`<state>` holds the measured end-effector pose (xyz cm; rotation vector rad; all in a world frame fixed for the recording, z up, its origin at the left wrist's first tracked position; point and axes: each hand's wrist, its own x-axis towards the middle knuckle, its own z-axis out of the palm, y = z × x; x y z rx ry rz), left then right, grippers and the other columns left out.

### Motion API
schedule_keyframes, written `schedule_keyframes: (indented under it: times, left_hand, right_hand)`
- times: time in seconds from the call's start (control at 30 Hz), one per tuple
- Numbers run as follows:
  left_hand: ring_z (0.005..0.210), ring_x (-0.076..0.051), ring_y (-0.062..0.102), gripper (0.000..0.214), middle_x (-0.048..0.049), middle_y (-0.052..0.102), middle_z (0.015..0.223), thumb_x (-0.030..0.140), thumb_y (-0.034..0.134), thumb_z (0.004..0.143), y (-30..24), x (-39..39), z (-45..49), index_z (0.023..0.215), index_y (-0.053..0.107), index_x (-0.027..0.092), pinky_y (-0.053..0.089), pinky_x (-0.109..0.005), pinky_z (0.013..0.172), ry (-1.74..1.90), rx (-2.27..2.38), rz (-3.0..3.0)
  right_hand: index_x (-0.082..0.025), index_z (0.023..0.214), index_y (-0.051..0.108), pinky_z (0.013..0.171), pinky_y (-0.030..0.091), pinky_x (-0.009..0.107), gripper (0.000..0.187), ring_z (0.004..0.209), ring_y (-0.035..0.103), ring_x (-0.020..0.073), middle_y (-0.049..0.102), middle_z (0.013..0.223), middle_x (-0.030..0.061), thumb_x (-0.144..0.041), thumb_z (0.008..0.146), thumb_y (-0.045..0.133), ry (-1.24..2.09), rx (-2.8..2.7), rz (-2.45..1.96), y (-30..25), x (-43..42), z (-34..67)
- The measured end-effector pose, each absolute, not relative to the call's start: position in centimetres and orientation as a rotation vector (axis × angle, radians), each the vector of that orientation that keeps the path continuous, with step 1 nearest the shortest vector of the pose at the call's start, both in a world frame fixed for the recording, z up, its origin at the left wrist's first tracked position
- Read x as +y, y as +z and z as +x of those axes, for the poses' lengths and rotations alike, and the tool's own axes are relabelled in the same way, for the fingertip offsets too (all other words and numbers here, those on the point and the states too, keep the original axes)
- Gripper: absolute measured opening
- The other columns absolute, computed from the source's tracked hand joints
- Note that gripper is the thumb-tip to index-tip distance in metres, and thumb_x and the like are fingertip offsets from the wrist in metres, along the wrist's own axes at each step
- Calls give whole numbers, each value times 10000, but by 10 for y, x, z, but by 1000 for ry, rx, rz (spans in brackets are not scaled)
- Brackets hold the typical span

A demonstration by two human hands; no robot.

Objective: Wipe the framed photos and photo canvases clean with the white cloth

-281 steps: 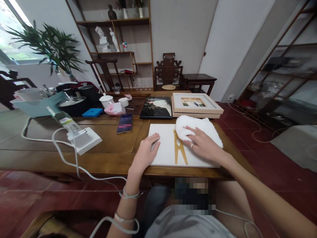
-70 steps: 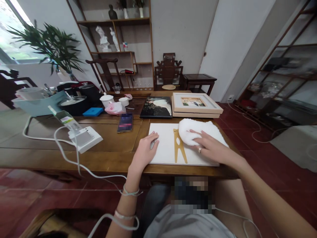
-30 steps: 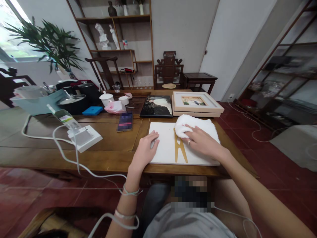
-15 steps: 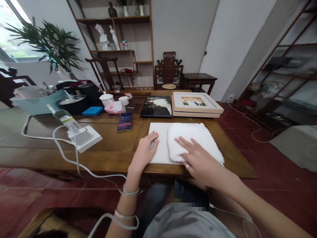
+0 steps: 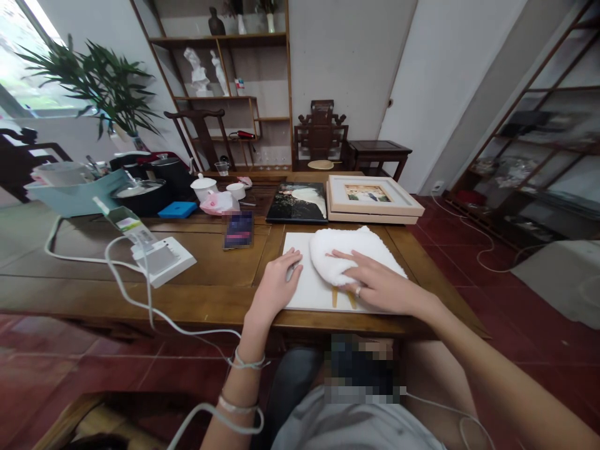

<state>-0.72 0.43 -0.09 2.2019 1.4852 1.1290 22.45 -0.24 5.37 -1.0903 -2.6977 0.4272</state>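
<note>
A flat white board (image 5: 309, 294) lies at the near edge of the wooden table (image 5: 215, 262). A white towel (image 5: 344, 250) is bunched on it and covers most of a tan wooden stand piece (image 5: 343, 299), whose two legs poke out below. My right hand (image 5: 375, 284) lies flat on the towel with fingers stretched out. My left hand (image 5: 276, 284) rests on the board's left edge, fingers bent down onto it.
Behind the board lie a dark photo print (image 5: 297, 203) and a stack of light picture frames (image 5: 370, 197). A phone (image 5: 239, 229), a white power strip (image 5: 159, 259) with cables, cups, pots and a blue tub fill the left side.
My right hand has swept the towel back and forth over the board; half a second ago it lay spread wide near the front edge, now it is bunched further up and left.
</note>
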Motion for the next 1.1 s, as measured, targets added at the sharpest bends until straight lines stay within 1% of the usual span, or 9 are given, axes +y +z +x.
schedule_keyframes:
  times: [0.07,0.13,0.27,0.43,0.53,0.67,0.77,0.93,1.1]
  left_hand:
    - [1211,-236,537,264,-116,659,1185,189,503,861,-1,4,-7,1064,668,154,426,-406,1034,1122,1487,2196]
    - [1212,-237,536,266,-122,656,1188,192,503,862,0,4,-7,1065,669,144,423,-402,1037,1109,1489,2190]
    - [1216,-232,533,274,-125,647,1203,193,499,865,1,4,-7,1075,665,135,419,-393,1041,1110,1493,2182]
    - [1213,-228,536,275,-124,652,1195,181,483,872,1,4,-7,1075,663,138,424,-391,1034,1121,1484,2182]
    - [1199,-225,549,280,-116,658,1186,173,458,883,1,5,-6,1072,664,155,432,-405,1025,1140,1481,2189]
    - [1201,-228,547,301,-119,655,1190,161,438,885,3,4,-6,1083,664,145,429,-401,1029,1128,1478,2191]
    - [1217,-236,531,320,-117,648,1202,144,425,880,5,3,-6,1093,663,149,418,-403,1038,1105,1467,2186]
    - [1213,-232,535,348,-104,631,1231,110,404,874,8,2,-6,1105,656,176,429,-407,1025,1101,1469,2199]
    - [1204,-227,545,311,-107,643,1214,147,440,880,3,3,-7,1108,651,168,421,-403,1034,1127,1481,2205]
  right_hand:
    - [-187,1059,661,1100,255,471,314,1373,269,257,345,1479,73,-276,912,399,406,-2678,-1135,53,14,223]
    - [-191,1047,664,1084,275,468,317,1368,282,262,390,1458,66,-278,917,389,382,-2684,-1153,53,31,220]
    - [-172,1080,657,1061,298,459,327,1362,297,246,495,1380,99,-205,912,377,261,-2704,-1171,52,50,207]
    - [-117,1109,654,1071,236,543,334,1365,273,309,389,1443,168,-122,849,443,-40,-2702,-1293,42,26,185]
    - [-103,1066,673,1065,236,579,314,1355,282,345,370,1444,196,-116,814,486,-96,-2714,-1293,39,-11,176]
    - [-109,950,704,1084,213,588,261,1358,272,345,373,1439,205,-93,778,507,3,-2780,-1173,44,-58,175]
    - [-120,929,704,1109,200,557,245,1363,274,316,374,1443,188,-98,760,528,159,-2810,-1048,50,-73,182]
    - [-188,945,703,1142,187,463,257,1365,290,212,421,1431,109,-113,803,503,389,-2759,-929,55,-53,197]
    - [-174,1002,689,1130,217,458,245,1361,299,238,403,1441,116,-251,879,493,384,-2683,-1005,51,-17,206]
